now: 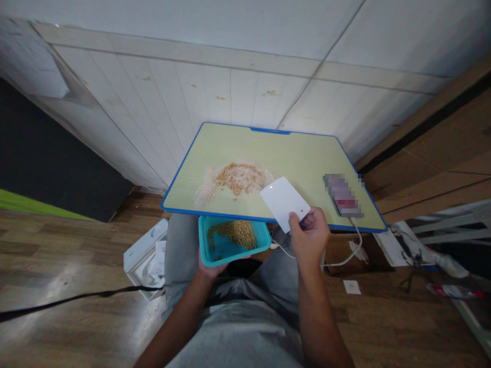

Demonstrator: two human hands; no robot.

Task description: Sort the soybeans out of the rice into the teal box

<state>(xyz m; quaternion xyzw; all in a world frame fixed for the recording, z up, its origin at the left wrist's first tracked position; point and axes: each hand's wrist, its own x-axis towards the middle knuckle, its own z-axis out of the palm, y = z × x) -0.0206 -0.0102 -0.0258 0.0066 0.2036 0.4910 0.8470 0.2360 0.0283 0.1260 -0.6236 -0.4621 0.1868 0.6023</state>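
Note:
My left hand [211,267] grips a turquoise plastic tray [264,240] from below, just under the table's near edge; most of its fingers are hidden beneath. Round yellowish beans [240,232], which look like soybeans, lie along the tray's far and right side. Between thumb and fingers, my right hand [311,232] pinches a white flat card [284,200] with a small hole near one corner. The card is tilted over the table, close to the right end of a spread pile of white rice-like grains [209,186] mixed with orange-yellow beans [233,176].
The low table [299,153] has a pale green top and blue rim. A phone [342,197], blurred out, lies at its right with a white cable [359,240] hanging off. An open white box [148,260] sits on the floor at left; wooden furniture [441,153] stands at right.

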